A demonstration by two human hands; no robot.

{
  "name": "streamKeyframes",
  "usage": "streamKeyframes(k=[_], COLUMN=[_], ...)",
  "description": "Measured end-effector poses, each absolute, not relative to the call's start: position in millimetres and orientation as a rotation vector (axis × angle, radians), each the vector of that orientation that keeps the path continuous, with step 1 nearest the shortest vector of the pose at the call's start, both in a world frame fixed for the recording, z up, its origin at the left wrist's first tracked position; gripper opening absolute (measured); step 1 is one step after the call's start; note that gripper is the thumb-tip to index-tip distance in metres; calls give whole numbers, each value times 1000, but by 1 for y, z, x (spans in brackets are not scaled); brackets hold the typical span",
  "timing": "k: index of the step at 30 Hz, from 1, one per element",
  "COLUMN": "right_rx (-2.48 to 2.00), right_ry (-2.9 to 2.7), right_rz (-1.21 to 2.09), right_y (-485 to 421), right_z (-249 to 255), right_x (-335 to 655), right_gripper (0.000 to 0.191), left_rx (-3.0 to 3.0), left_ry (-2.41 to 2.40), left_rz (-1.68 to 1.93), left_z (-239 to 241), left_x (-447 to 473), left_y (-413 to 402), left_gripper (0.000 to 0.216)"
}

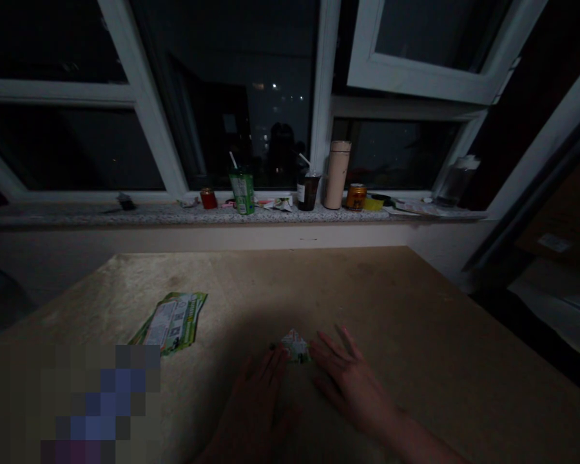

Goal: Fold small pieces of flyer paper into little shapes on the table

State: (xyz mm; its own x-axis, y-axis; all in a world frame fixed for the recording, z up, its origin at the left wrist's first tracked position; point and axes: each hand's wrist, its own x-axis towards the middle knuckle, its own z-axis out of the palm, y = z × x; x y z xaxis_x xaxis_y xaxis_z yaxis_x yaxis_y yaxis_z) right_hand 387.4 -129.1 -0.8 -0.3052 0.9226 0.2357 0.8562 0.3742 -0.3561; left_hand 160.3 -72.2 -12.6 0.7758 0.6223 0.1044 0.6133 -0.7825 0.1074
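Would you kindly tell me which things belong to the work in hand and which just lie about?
Seemingly in use:
small printed piece, left hand and right hand at its edges
perhaps green printed packaging, untouched

Lying about on the windowsill:
green cup
dark drink cup
pink flask
red jar
orange jar
clear bottle

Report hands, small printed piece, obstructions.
Left hand, right hand at opposite edges of small printed piece on table. No obstruction seen; green packaging apart, leftward.

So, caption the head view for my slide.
Left hand and right hand on either side of a small printed piece on the table, before dark windows.
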Motion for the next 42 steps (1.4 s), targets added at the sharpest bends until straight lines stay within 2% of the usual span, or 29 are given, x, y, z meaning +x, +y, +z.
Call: streamKeyframes(k=[9,13,16,19,27,38,42], right_rx=[-1561,-1560,-1553,-1550,-1532,-1513,-1471], right_ry=[-2225,-2187,-2183,-2214,-2219,-2160,-2101], right_rz=[191,175,164,174,223,274,269], right_y=[-128,-128,-129,-129,-126,-128,-122], right_z=[2,2,3,3,-3,-1,-4], right_x=[386,384,383,385,389,388,390], right_gripper=[43,40,40,42,43,39,41], left_rx=[2912,2882,2832,2836,2795,2614,2526], left_ry=[991,1023,1023,963,664,656,555], left_rz=[214,141,74,37,-149,-258,-221], left_z=[-14,5,33,51,40,41,41], left_x=[156,170,191,207,220,229,228], left_y=[-74,-73,-58,-30,33,43,42], left_gripper=[62,65,46,38,44,41,49])
